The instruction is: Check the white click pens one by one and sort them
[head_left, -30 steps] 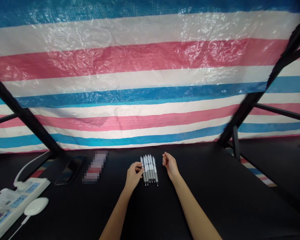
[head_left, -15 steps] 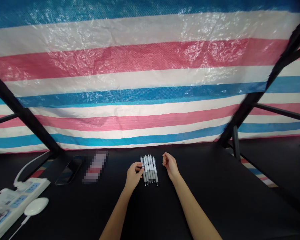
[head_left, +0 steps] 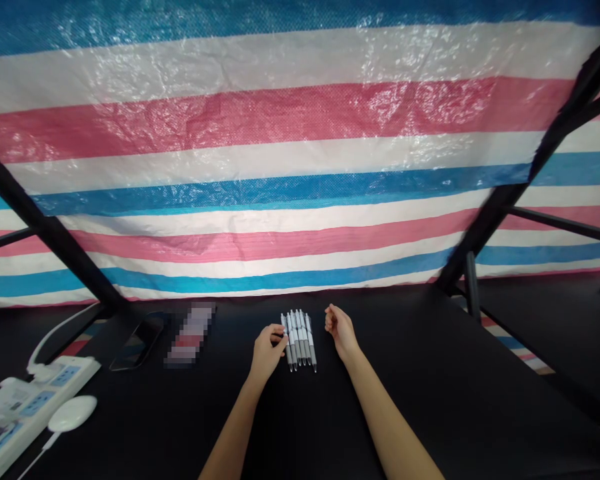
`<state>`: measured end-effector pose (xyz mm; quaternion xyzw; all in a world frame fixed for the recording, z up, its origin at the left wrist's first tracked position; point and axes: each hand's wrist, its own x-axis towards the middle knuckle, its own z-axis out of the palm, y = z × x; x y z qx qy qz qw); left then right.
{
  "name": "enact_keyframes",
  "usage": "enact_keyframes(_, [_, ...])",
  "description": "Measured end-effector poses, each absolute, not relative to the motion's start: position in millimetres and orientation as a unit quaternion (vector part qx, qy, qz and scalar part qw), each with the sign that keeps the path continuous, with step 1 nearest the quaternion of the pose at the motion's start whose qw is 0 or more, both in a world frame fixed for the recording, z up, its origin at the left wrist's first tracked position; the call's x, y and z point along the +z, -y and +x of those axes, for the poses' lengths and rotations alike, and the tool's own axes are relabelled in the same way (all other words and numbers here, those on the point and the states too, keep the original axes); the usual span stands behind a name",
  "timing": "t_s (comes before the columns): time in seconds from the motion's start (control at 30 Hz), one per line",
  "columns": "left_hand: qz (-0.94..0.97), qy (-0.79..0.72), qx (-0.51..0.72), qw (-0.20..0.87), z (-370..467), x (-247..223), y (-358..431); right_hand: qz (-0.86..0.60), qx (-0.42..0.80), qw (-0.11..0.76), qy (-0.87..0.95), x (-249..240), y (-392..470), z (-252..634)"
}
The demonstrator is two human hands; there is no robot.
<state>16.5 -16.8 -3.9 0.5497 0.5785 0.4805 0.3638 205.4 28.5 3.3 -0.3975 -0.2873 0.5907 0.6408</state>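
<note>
Several white pens with grey grips [head_left: 301, 339] lie side by side on the black table [head_left: 300, 413], their tips towards me. At the left edge of the row is my left hand [head_left: 270, 347], thumb and fingers closed at the leftmost pen. My right hand [head_left: 340, 330] rests to the right of the pens, a small gap away from them. Its fingers are curled in and nothing shows in them.
On the left lie a dark phone [head_left: 137, 341] and a blurred pinkish item [head_left: 191, 335]. A white power strip [head_left: 40, 407] and a round white charger [head_left: 73, 413] sit at the lower left. Black frame bars [head_left: 480, 233] and a striped sheet [head_left: 280, 160] stand behind.
</note>
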Motion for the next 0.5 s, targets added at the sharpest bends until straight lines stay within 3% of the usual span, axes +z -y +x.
enact_keyframes(0.5, [0.550,-0.574,0.484,0.365,16.7,-3.2,16.5,-0.395,0.593,0.640,0.288,3.0,-29.1,205.7])
